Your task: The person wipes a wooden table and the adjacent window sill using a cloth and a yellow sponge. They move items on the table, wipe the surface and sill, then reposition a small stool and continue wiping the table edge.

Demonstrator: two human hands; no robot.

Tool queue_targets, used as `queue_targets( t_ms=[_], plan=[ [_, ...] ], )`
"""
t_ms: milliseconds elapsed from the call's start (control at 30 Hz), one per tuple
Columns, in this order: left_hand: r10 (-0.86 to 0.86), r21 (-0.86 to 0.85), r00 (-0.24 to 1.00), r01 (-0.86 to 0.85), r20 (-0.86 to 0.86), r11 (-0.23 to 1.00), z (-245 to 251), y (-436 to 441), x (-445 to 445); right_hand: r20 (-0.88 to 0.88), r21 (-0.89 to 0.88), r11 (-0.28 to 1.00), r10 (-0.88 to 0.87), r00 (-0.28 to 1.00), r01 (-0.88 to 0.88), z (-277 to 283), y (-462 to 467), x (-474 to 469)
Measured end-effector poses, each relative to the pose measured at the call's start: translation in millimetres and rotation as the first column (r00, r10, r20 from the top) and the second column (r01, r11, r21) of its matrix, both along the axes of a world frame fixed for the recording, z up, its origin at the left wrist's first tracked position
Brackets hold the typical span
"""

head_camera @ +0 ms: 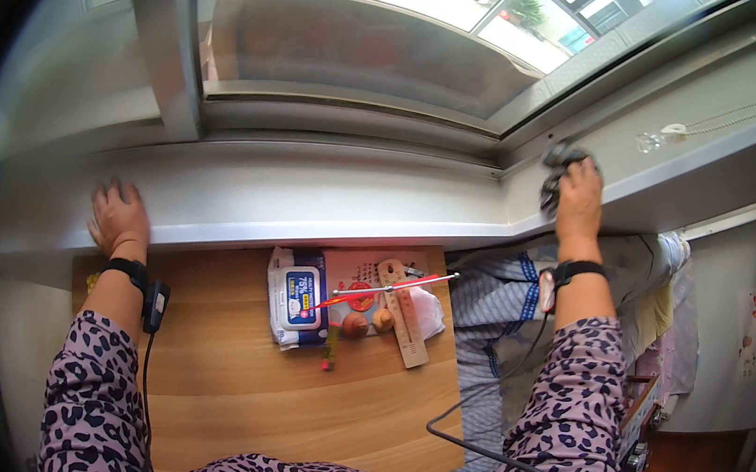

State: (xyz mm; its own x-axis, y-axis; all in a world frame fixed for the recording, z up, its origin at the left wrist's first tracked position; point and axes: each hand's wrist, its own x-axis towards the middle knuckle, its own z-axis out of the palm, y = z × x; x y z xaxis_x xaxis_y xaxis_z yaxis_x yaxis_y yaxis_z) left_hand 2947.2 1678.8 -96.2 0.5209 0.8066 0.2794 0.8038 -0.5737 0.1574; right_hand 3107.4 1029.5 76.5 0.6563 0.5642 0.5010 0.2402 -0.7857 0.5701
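Note:
My right hand (579, 197) presses a dark grey, crumpled cloth (556, 169) against the white side panel of the window recess (649, 106), near the corner where it meets the sill. Part of the cloth is hidden under my fingers. On the left, my left hand (120, 215) lies on the white windowsill (327, 191), holding nothing, its fingers a little apart. Ahead of both hands stands a metal-framed window (371, 58). Each wrist wears a black strap with a cabled device.
Below the sill is a wooden tabletop (300, 410) with a pack of wipes (299, 301), a wooden thermometer (403, 317), a telescopic metal rod (371, 290) and small round objects (355, 325). Striped bedding (477, 347) lies to the right. A beaded chain (733, 113) hangs at upper right.

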Motion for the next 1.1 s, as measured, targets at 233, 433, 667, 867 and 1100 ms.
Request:
queue_targets(
  t_ms=[233,433,667,867,1100],
  plan=[
    [-0.003,-0.009,1.0,0.003,0.006,1.0,1.8,-2.5,0.3,-0.601,0.414,0.697,-0.274,0.751,0.585,-126.3,21.4,-21.1],
    [-0.006,-0.035,0.999,0.007,0.031,0.999,1.0,-2.3,-0.2,-0.797,0.491,0.471,-0.098,0.597,0.733,-147.3,60.4,33.4],
    [-0.01,-0.023,0.999,0.011,0.04,1.0,1.5,-4.0,-0.2,-0.512,0.541,0.108,0.829,0.225,0.834,-55.8,105.4,9.4],
    [-0.011,-0.039,0.999,0.013,0.053,0.999,2.7,-5.9,0.6,-0.434,0.752,-0.13,0.641,0.633,0.647,-43.3,49.2,-102.0],
    [-0.006,0.002,0.998,0.006,0.063,1.0,0.7,-9.1,2.9,-0.548,0.792,0.186,-0.203,0.811,0.582,-213.7,95.7,-324.0]
  ],
)
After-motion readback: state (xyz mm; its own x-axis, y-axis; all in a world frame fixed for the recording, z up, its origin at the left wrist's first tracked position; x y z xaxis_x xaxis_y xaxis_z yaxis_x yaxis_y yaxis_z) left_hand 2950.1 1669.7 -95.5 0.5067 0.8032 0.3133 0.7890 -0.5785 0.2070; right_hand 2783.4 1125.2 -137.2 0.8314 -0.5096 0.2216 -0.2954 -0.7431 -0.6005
